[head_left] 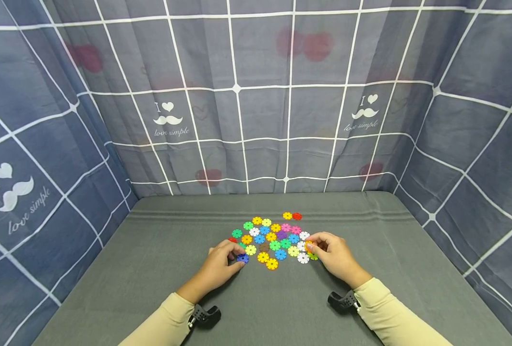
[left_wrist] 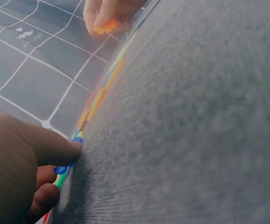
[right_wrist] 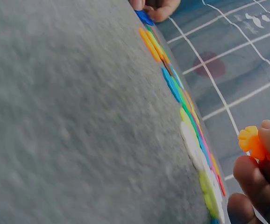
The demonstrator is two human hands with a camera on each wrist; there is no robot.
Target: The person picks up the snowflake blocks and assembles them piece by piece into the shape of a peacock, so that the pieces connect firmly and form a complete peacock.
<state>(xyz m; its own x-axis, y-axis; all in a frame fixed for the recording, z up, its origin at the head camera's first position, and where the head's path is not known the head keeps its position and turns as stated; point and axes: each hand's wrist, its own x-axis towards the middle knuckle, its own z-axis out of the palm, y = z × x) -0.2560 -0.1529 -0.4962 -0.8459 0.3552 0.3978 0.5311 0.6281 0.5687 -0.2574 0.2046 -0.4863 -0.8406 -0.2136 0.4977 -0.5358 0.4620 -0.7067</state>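
Notched plastic discs in many colours lie flat in a loose cluster on the grey cloth. My left hand (head_left: 221, 263) is at the cluster's near left edge and pinches a dark blue notched disc (head_left: 243, 258) between thumb and fingers; in the left wrist view the thumb partly covers the blue disc (left_wrist: 61, 170). On the cluster's right side, my right hand (head_left: 335, 255) pinches an orange notched disc (head_left: 309, 247). The right wrist view shows this orange disc (right_wrist: 254, 142) raised off the cloth, partly hidden by the fingertips. White discs (head_left: 303, 258) lie beside that hand.
A yellow disc (head_left: 287, 216) and a red disc (head_left: 297, 216) lie slightly apart at the back. The grey cloth (head_left: 174, 235) covers the table, with checked curtains (head_left: 260, 115) behind and on both sides. Each wrist carries a black camera mount (head_left: 206, 316).
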